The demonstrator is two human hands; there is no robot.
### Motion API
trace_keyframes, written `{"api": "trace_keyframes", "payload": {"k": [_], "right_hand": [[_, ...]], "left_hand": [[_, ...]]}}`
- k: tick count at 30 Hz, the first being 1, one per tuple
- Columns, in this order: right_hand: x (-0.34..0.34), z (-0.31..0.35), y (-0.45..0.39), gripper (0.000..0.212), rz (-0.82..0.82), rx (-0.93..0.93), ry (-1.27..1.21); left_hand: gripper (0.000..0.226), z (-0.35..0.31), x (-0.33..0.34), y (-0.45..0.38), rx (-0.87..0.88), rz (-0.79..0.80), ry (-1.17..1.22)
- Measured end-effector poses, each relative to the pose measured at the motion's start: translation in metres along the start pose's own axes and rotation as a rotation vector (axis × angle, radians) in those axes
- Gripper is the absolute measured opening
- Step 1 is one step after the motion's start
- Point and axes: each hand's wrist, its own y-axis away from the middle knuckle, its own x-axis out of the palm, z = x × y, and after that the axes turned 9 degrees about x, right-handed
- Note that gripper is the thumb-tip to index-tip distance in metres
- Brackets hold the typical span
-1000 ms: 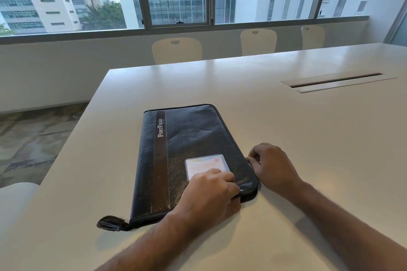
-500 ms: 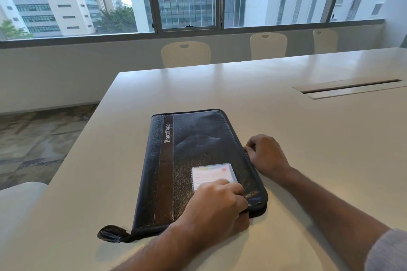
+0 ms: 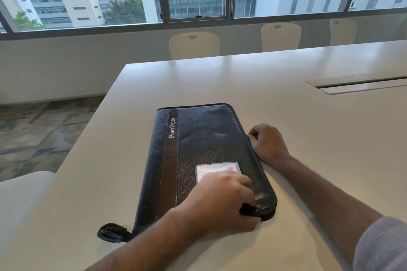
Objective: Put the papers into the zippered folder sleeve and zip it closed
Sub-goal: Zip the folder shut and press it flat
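A black zippered folder [image 3: 204, 145] marked "PortFolio" lies flat and closed on the white table [image 3: 319, 138], with a clear card window near its front. My left hand [image 3: 220, 200] grips the folder's near right corner, thumb under the edge. My right hand [image 3: 267, 143] sits against the folder's right edge about halfway up, fingers curled and pinching at the zipper line; the pull itself is hidden under them. No papers are in sight.
A black strap tab [image 3: 112, 232] sticks out at the folder's near left corner. A cable slot cover [image 3: 361, 83] is set into the table at the right. Three pale chairs [image 3: 193, 45] stand along the far side below the windows.
My right hand has moved away from me along the folder's right edge, from near the front corner to about the middle. My left hand has stayed on the near corner.
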Motion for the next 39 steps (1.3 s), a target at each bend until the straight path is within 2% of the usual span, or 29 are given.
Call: {"api": "trace_keyframes", "payload": {"k": [4,7,10,15,30,39], "right_hand": [[0.001,-0.002,0.000,0.012,0.013,-0.023,0.004],[0.002,-0.003,0.000,0.010,0.022,-0.041,-0.008],[0.002,-0.005,-0.002,0.009,0.048,-0.060,-0.019],[0.000,-0.011,-0.007,0.011,0.138,-0.056,-0.044],[0.012,-0.015,-0.039,0.007,-0.007,0.012,-0.076],[0.027,-0.008,-0.065,0.011,-0.057,0.081,-0.067]], "left_hand": [[0.050,0.024,-0.007,-0.017,-0.089,0.069,0.134],[0.056,0.050,-0.007,-0.035,-0.115,0.146,0.111],[0.045,0.066,-0.003,-0.055,-0.023,0.146,0.025],[0.025,0.082,0.002,-0.081,0.140,0.059,0.023],[0.020,0.087,0.028,-0.080,0.116,0.021,0.149],[0.017,0.087,0.028,-0.079,0.134,0.015,0.111]]}}
